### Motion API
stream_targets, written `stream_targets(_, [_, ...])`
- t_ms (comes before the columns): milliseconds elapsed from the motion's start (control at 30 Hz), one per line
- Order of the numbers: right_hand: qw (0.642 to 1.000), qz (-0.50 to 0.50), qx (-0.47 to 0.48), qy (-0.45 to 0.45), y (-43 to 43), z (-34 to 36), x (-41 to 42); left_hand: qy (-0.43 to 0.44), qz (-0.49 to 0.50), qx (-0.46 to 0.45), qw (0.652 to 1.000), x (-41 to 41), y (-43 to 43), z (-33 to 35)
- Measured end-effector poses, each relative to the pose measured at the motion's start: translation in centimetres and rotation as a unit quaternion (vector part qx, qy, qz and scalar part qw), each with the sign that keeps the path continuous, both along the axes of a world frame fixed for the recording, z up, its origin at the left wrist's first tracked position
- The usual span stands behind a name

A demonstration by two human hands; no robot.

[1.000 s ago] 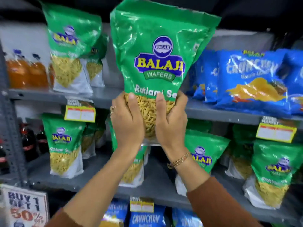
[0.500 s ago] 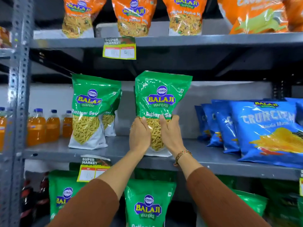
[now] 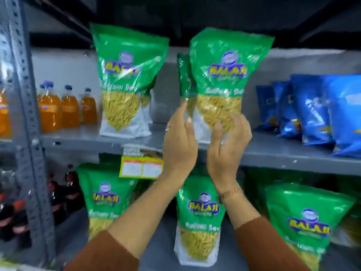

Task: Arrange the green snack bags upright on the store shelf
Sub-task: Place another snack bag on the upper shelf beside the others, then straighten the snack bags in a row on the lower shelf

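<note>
Grey metal store shelving fills the view, and both hands are raised at its middle shelf [image 3: 273, 151]. The left hand [image 3: 180, 145] and right hand [image 3: 228, 147] sit side by side with fingers loosely spread on the lower, see-through part of a green snack bag [image 3: 224, 81]; whether they grip it or only steady it is blurred. That bag stands upright on the shelf, with a second one tucked just behind its left edge. Another upright green bag [image 3: 127, 85] stands to the left, orange drink bottles [image 3: 66, 108] beyond it, blue snack bags [image 3: 312, 110] to the right. The bag looks light, soft and crinkly, with slick film and brittle contents, so holding it low at both sides, gently, seems wisest.
</note>
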State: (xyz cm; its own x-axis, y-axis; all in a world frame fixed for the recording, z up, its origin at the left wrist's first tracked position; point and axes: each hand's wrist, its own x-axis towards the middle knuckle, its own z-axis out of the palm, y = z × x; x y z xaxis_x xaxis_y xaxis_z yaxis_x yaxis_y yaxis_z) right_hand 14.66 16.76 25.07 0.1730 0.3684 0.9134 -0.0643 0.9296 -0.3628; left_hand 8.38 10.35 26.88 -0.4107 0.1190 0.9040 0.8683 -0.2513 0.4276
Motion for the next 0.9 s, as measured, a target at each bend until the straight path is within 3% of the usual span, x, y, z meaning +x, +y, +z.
stream_targets(67, [0.998,0.018,0.060,-0.003,-3.6,-5.3,-1.3,0.056,0.015,0.067,0.996,-1.5,-3.3,-6.5])
stream_targets(133, [0.993,0.085,0.063,-0.056,-6.5,-11.0,-3.5,0.061,0.036,0.074,0.995,-4.5,-6.2,-13.4])
stream_targets(233, [0.967,0.196,-0.053,-0.155,-9.5,-18.2,-8.3,-0.096,0.097,0.040,0.990,-11.3,-9.4,-21.5])
stream_targets(333, [0.917,0.245,-0.184,-0.255,-10.7,-22.7,-13.5,-0.299,0.100,0.000,0.949,-17.4,-11.9,-25.1])
stream_targets(433, [0.836,0.326,-0.294,-0.328,-11.1,-25.3,-17.2,-0.374,0.015,-0.116,0.920,-20.0,-13.1,-25.9])
stream_targets(500, [0.814,0.354,-0.314,-0.337,-11.1,-25.9,-18.7,-0.390,-0.004,-0.177,0.904,-20.7,-13.5,-26.1])
stream_targets(633, [0.839,0.326,-0.282,-0.333,-11.7,-26.3,-19.8,-0.399,-0.007,-0.243,0.884,-21.3,-14.2,-26.9])
stream_targets(900, [0.824,0.295,-0.325,-0.359,-12.5,-26.9,-19.2,-0.387,0.010,-0.212,0.897,-20.9,-14.1,-27.6])
